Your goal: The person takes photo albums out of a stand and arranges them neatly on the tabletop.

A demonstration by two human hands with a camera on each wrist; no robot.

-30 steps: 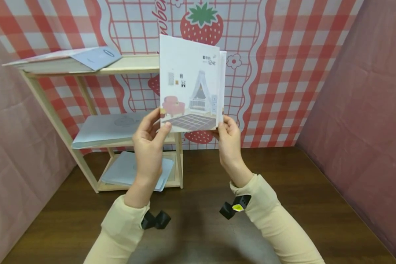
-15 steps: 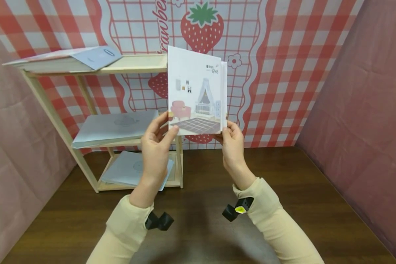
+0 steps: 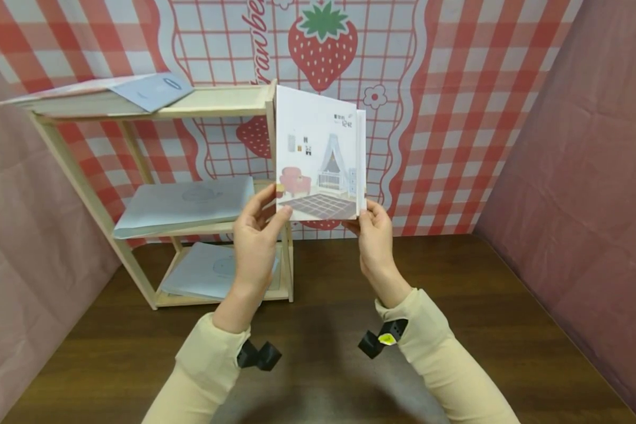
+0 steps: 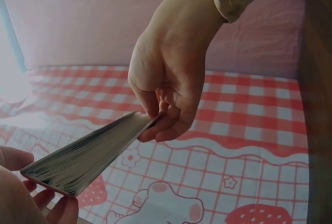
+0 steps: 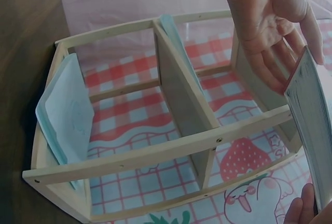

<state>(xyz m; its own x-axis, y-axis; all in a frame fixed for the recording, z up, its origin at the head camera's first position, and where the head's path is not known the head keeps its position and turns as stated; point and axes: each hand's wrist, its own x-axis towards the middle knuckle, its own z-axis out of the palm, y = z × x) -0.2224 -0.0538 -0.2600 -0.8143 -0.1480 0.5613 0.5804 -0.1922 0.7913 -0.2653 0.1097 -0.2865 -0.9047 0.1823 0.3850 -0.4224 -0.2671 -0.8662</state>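
Left hand [image 3: 255, 247] and right hand [image 3: 376, 241] pinch the book [image 3: 318, 153] by its lower corners (lettering [image 3: 344, 122] too small to read), above the desk [image 3: 456, 330], near the right edge of the rack [image 3: 228, 100], whose lowest folder [image 3: 196, 271] is partly covered

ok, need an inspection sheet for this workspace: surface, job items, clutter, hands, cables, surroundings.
Surface: dark wood-look table, with a wooden shelf unit standing on it at the left.
Job items: white-covered book with a nursery picture, held upright off the table.
Clutter: thick book lying on the top tier; pale blue items, folders or books, on the middle tier and bottom tier.
Hands: left hand grips the lower left edge, thumb on the cover; right hand holds the lower right corner.
Cables: nothing seen.
Surroundings: strawberry-and-check backdrop behind, pink cloth on both sides.
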